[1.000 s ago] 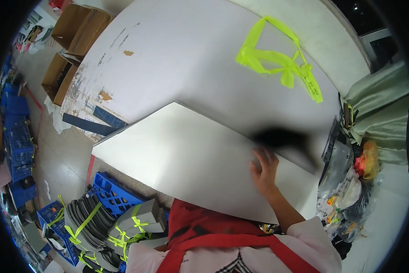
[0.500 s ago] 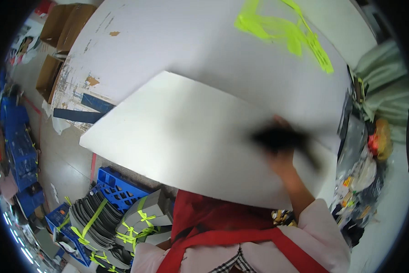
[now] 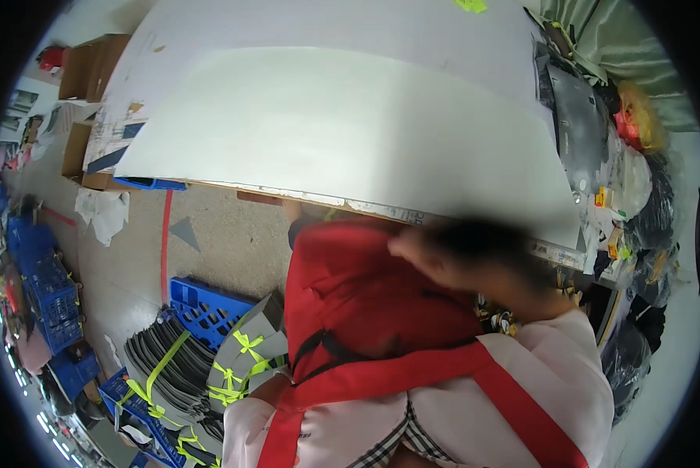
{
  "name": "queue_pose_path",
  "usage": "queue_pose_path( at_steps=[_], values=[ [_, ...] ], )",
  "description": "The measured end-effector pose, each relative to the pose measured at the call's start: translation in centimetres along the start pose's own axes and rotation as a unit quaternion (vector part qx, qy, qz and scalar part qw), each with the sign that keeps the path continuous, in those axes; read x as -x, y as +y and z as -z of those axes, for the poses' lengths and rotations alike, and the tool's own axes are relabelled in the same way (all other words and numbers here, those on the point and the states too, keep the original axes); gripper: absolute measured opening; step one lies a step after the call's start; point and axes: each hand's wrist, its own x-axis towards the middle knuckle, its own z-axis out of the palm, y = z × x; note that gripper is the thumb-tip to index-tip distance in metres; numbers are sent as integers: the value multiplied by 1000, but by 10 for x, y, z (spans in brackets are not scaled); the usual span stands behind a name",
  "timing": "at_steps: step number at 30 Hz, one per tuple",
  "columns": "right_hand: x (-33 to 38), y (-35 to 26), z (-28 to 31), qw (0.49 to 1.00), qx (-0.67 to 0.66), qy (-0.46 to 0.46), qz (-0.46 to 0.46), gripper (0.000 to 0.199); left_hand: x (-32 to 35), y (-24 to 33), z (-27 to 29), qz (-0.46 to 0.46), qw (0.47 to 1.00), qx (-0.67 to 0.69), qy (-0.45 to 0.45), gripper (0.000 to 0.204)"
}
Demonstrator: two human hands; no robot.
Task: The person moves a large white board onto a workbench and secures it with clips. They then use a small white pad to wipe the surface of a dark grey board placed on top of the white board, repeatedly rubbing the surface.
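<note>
A large white sheet (image 3: 288, 117) lies on the table, its near side running along the table's front edge. My right hand (image 3: 424, 261) is in front of that edge, over my red apron, at the sheet's near right. It is smeared by motion, with the fingers bent round a blurred black object (image 3: 482, 238) whose kind I cannot make out. My left hand is out of sight; only a bit of the left forearm (image 3: 272, 388) shows beside the apron (image 3: 365, 288).
Dark strips (image 3: 107, 161) lie at the table's left end near cardboard boxes (image 3: 93, 69). Bundled grey curved pieces (image 3: 163, 359) and a blue crate (image 3: 206, 312) stand at lower left. Plastic bags (image 3: 652, 207) crowd the right side. A grey scrap (image 3: 185, 232) lies on the floor.
The sheet has turned and now lies along the table's front edge. My right hand has come off it toward me with the black object. The view has shifted; most yellow-green ribbon has left it.
</note>
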Motion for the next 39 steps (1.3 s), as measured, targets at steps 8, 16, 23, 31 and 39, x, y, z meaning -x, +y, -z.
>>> queue_pose_path(
  at_steps=[8, 16, 23, 31, 39],
  values=[
    [319, 181, -203, 832, 96, -44, -545, 19, 14, -26, 1, 30, 999, -13, -2, 41],
    [192, 258, -160, 822, -45, -3, -568, 20, -25, 39, 27, 87, 995, -28, 25, 41],
    [116, 239, -193, 843, -151, -61, -513, 21, 7, 100, -11, 88, 996, -22, -4, 42],
    [222, 213, -202, 844, -138, -65, -515, 23, -40, 158, -15, -16, 982, -155, -103, 43],
    [245, 201, -242, 908, -86, 87, -401, 25, -113, 217, 33, -243, 944, -177, -136, 44]
  ],
)
